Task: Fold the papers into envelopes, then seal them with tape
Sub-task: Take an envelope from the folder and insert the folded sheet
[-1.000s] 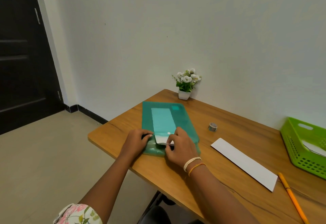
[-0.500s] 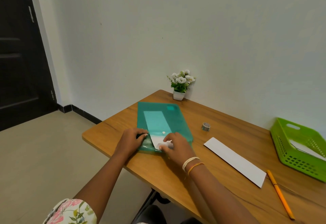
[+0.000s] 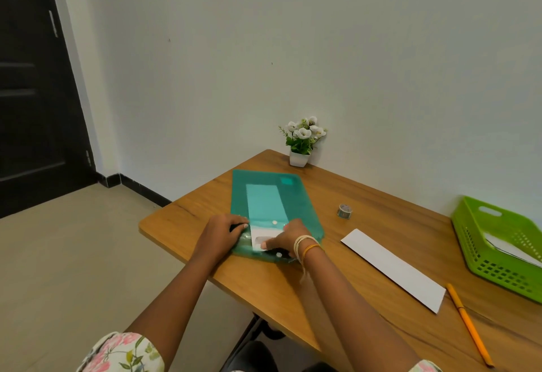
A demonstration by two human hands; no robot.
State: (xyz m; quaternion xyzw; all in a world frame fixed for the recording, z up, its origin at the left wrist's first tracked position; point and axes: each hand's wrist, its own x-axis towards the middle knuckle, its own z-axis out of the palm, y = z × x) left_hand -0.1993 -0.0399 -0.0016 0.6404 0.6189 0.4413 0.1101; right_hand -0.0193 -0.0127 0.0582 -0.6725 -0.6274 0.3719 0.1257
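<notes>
Paper [image 3: 262,239] slid further from folder [image 3: 299,213] (tape [image 3: 345,211] nearby).

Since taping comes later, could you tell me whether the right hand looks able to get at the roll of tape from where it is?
Probably yes. The tape roll stands alone on bare table, beyond and right of the right hand, with nothing between them. That hand is on the paper at the green folder.

Single head-worn wide-angle view, looking forward and down across the wooden table [image 3: 366,254] toward the wall corner; both forearms enter from the bottom edge, close in.
</notes>
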